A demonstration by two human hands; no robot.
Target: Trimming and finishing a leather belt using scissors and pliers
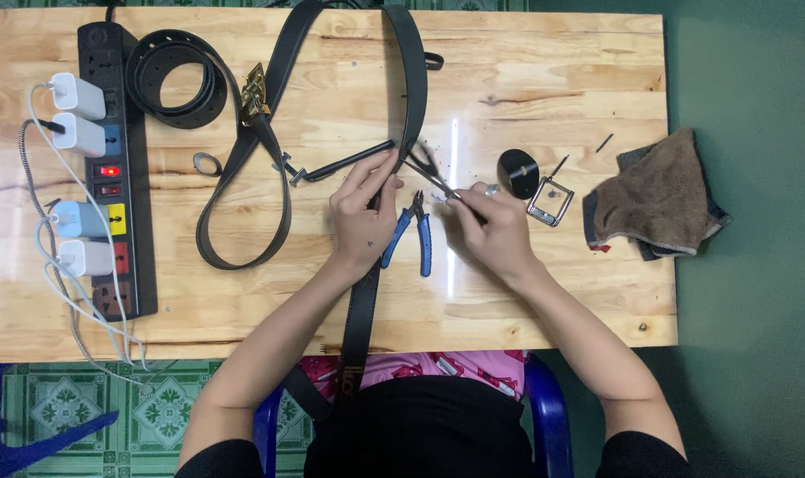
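My left hand pinches the end of a black leather belt that runs from my lap up onto the wooden table. My right hand grips a thin dark tool whose tip meets the belt end beside my left fingers. Blue-handled pliers lie on the table between my two hands, partly hidden by my left hand. A silver rectangular buckle and a round black disc rest just right of my right hand.
A second black belt loops across the table's far side, with a brass buckle. A coiled perforated belt lies beside a black power strip holding white chargers. A brown cloth sits at the right edge.
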